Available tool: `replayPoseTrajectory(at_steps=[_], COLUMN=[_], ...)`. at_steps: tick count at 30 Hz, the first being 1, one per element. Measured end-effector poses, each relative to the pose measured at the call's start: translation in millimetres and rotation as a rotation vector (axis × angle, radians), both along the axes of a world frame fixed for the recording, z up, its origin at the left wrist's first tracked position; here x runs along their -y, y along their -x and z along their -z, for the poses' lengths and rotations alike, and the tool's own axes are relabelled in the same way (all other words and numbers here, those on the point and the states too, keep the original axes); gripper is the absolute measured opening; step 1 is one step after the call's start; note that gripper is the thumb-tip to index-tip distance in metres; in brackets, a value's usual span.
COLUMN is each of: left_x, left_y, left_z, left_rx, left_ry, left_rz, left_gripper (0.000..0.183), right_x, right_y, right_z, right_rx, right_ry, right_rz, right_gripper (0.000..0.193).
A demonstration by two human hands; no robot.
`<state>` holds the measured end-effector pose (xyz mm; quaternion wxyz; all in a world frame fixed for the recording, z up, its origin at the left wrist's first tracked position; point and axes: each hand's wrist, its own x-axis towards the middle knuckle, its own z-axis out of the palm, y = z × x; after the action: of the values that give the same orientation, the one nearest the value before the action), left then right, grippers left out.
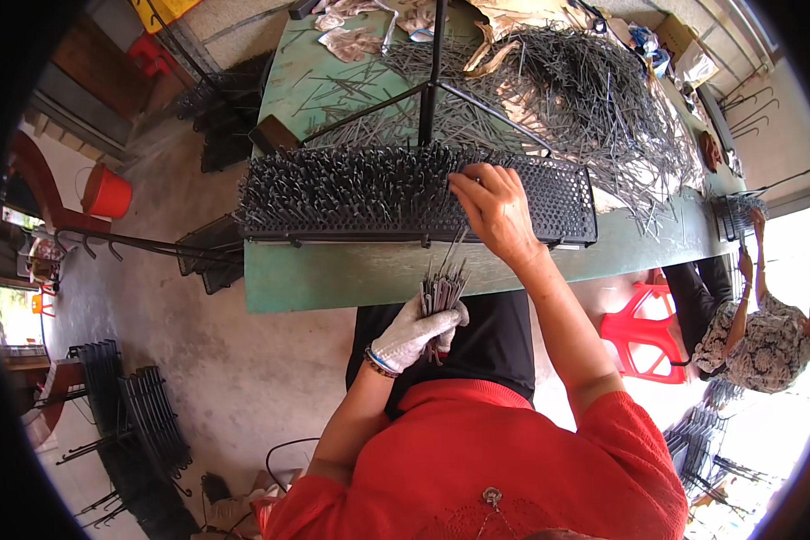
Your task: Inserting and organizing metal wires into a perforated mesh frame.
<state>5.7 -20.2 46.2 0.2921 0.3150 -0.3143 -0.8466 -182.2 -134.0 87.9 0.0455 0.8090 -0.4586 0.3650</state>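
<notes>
Here, the left hand (416,333), in a whitish glove, has its fingers wrapped around a bundle of thin dark sticks (443,290), held in front of the near table edge, upper ends fanning out a little toward the rack. Right hand (495,205), bare, sits over the black rack (562,193), fingers bent and thumb drawn in toward them; cannot tell whether the tips pinch a stick. Rack lies along the near side of the green table (333,281), its face full of small holes. Left and middle part bristles with standing sticks (333,184), tightly packed; holes to the right of the hand show bare. Behind the rack, a big loose pile of sticks (594,90), tangled. Black post (429,81) with slanting braces rises at the rack's back. Red stool (643,333) on the right, another person (760,346) beside it.
</notes>
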Motion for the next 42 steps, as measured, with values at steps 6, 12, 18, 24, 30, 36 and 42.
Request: replayPoseTrajectory(at_steps=[6, 12, 18, 24, 30, 36, 42], left_x=[0, 0, 6, 4, 16, 40, 42], left_y=[-1, -3, -2, -2, -23, -41, -52], left_z=[1, 0, -8, -7, 8, 60, 107], left_rx=[-0.026, -0.037, -0.04, -0.03, 0.248, 0.315, 0.412], left_ry=[-0.008, 0.009, 0.022, -0.043, 0.248, 0.626, 0.584], left_rz=[0.001, -0.038, 0.061, 0.041, -0.223, -0.806, -0.917], left_gripper=[0.009, 0.01, 0.01, 0.012, 0.025, 0.048, 0.048], right_x=[-1, -25, -35, -24, -10, -6, -9], right_y=[1, 1, 6, 10, 15, 6, 5], right_z=[-3, -12, 5, -5, -22, -14, -11], right_rx=[0.031, 0.472, 0.987, 1.155, 0.725, 0.567, 0.35], right_ry=[-0.056, -0.564, -1.086, -0.799, -0.442, -0.306, -0.091], right_rz=[0.029, 0.004, -0.11, 0.03, 0.105, 0.099, 0.092], right_gripper=[0.017, 0.024, 0.019, 0.019, 0.017, 0.014, 0.012])
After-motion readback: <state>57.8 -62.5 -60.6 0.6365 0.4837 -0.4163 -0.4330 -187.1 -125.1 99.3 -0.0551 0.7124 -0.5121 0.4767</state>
